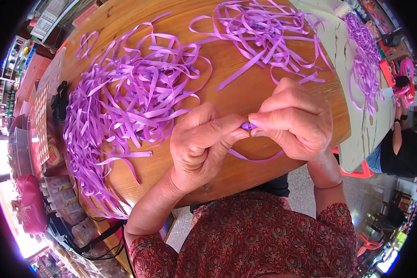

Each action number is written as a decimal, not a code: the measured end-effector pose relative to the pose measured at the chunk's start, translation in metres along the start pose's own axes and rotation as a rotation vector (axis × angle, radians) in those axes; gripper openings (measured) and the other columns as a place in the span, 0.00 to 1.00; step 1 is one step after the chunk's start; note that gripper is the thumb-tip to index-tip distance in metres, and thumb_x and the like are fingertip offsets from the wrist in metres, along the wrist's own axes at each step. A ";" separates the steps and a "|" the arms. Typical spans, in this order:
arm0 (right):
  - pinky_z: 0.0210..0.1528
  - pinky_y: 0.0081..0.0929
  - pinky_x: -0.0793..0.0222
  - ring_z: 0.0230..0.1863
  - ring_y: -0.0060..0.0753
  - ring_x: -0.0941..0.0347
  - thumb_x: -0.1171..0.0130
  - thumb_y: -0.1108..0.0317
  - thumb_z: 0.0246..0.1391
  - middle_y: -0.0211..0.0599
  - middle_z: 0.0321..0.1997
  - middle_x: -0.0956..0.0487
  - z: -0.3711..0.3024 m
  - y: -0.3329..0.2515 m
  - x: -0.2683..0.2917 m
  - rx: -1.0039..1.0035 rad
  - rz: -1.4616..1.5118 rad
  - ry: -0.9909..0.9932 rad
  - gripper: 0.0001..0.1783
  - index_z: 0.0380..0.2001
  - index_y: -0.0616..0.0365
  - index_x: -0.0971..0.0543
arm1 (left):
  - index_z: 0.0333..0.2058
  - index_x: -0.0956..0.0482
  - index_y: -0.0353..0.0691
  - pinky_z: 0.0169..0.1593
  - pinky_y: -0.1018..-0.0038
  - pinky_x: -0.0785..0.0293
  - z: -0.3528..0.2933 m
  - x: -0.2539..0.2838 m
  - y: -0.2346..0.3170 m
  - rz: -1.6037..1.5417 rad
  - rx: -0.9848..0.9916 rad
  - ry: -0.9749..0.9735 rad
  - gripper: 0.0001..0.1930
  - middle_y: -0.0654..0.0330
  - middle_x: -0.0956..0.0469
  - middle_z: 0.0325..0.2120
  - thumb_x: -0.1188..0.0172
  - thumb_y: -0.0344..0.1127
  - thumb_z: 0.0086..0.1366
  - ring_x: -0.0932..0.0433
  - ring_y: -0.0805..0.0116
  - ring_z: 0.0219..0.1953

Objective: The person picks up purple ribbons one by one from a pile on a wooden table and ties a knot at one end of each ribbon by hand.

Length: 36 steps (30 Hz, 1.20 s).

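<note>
My left hand (204, 141) and my right hand (295, 121) meet over the front part of the wooden table. Both are closed, thumbs and forefingers pinching a small purple piece (249, 126) between them. It seems to be a plastic connector on a purple ribbon, but the fingertips cover most of it. Below the hands a loop of purple ribbon (257, 160) hangs in a curve from one hand to the other. To the left lies a large tangled heap of purple ribbons (139, 88), with small darker purple pieces among them.
A second ribbon heap (268, 32) lies at the far side of the wooden table (227, 99). Another pile (363, 60) rests on the white marbled table (361, 134) at right, where a person (401, 148) sits. Plastic boxes (65, 197) and a pink bag (31, 204) stand at left.
</note>
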State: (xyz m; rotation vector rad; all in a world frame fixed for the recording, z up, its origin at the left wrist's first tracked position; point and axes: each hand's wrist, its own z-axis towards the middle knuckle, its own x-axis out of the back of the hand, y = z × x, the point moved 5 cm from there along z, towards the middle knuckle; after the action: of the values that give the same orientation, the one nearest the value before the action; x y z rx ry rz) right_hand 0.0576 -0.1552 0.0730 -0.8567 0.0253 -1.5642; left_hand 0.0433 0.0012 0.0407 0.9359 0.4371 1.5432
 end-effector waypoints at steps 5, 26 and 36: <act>0.20 0.22 0.41 0.22 0.27 0.33 0.30 0.72 0.35 0.32 0.25 0.25 -0.001 -0.001 -0.001 0.021 -0.024 -0.036 0.12 0.27 0.60 0.20 | 0.32 0.18 0.38 0.19 0.75 0.45 0.000 0.003 0.002 0.055 -0.052 -0.022 0.08 0.66 0.32 0.16 0.33 0.28 0.50 0.38 0.73 0.16; 0.20 0.23 0.38 0.22 0.27 0.32 0.32 0.78 0.34 0.32 0.25 0.25 -0.010 0.010 -0.006 -0.005 0.168 -0.082 0.13 0.29 0.60 0.20 | 0.32 0.20 0.33 0.24 0.76 0.37 -0.002 -0.004 -0.003 -0.149 0.144 -0.135 0.08 0.60 0.30 0.20 0.34 0.28 0.53 0.32 0.70 0.21; 0.25 0.21 0.35 0.26 0.27 0.28 0.30 0.70 0.38 0.33 0.28 0.23 -0.006 0.028 -0.012 -0.198 0.372 -0.120 0.20 0.39 0.60 0.20 | 0.32 0.19 0.35 0.27 0.80 0.38 -0.004 -0.002 -0.017 -0.369 0.224 -0.019 0.05 0.64 0.26 0.22 0.36 0.29 0.56 0.33 0.77 0.22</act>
State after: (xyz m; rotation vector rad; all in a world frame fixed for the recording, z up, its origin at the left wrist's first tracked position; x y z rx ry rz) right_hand 0.0777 -0.1534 0.0496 -1.0350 0.2427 -1.1728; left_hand 0.0510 0.0034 0.0253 0.9773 0.7376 1.1654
